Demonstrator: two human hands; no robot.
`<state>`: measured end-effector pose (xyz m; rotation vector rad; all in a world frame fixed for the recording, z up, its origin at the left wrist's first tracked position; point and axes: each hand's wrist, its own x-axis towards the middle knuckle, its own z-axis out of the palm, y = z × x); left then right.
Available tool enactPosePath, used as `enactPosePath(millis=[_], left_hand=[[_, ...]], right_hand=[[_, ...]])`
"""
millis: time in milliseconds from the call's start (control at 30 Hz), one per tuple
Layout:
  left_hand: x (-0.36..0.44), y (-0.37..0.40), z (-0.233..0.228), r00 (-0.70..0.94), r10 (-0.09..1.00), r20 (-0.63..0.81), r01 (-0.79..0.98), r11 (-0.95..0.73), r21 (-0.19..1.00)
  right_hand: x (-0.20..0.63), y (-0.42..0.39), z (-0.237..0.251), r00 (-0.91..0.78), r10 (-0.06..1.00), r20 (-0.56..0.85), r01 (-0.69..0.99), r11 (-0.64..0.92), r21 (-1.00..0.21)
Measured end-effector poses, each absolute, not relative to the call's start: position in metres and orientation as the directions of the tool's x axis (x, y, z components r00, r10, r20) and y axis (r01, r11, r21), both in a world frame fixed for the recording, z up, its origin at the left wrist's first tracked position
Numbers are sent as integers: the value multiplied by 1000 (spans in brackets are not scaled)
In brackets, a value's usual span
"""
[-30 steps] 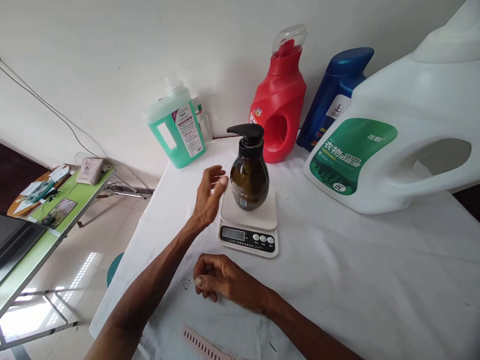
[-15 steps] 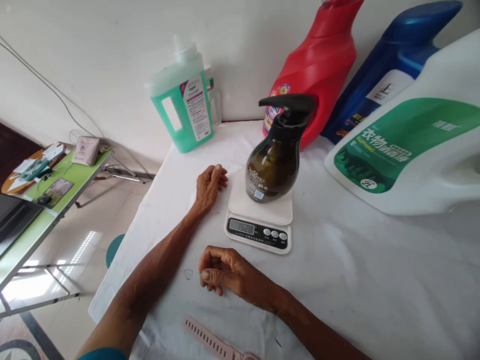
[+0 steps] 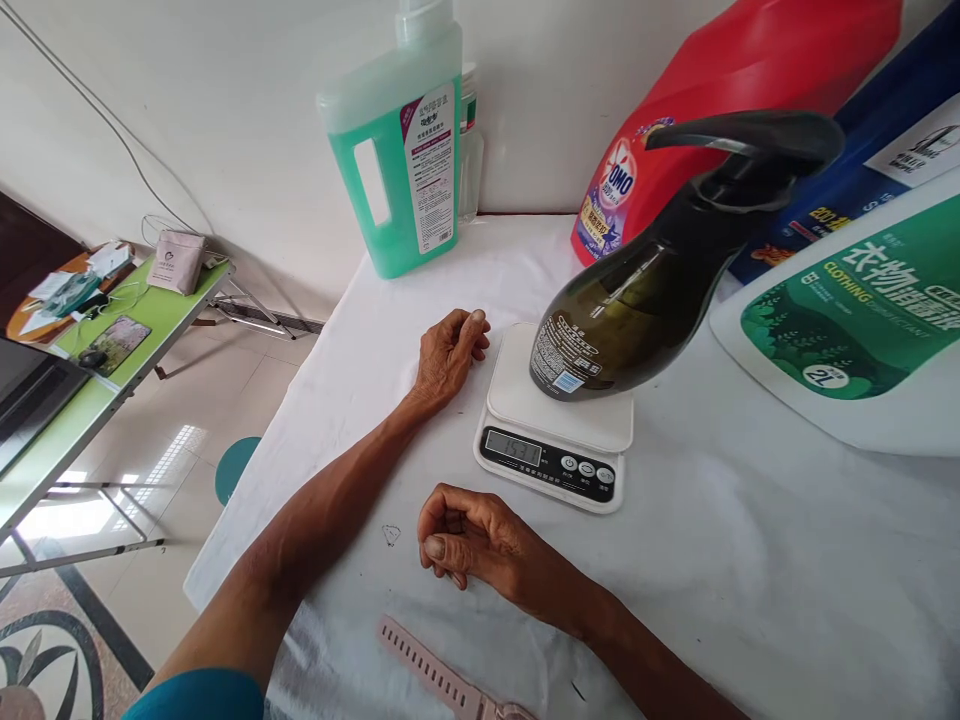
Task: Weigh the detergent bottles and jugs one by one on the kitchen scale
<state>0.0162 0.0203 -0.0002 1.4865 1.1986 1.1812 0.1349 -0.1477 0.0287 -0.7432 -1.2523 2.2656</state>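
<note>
Dark-brown pump bottle (image 3: 637, 310) sitting on white kitchen scale (image 3: 559, 425), display lit, digits too blurred for reading. Your left hand (image 3: 448, 358) resting loosely curled on white cloth (image 3: 750, 560) just beside scale, not touching platform. Your right hand (image 3: 472, 535) lying in loose fist, holding nothing. Judgement: keeping 2 hands off platform and cloth unmoved is giving steady reading.
</note>
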Motion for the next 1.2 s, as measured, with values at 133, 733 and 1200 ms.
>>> enactPosePath(millis=[133, 733, 1200], left_hand=[[16, 20, 0, 86, 985, 149, 167, -162, 973], [16, 17, 4, 72, 989, 131, 166, -142, 976], [15, 15, 3, 65, 995, 80, 182, -91, 979]], right_hand=[[135, -148, 29, -754, 613, -236, -124, -485, -865], [179, -173, 120, -318, 941, 114, 29, 130, -991], [185, -52, 122, 294, 820, 491, 638, 214, -740]])
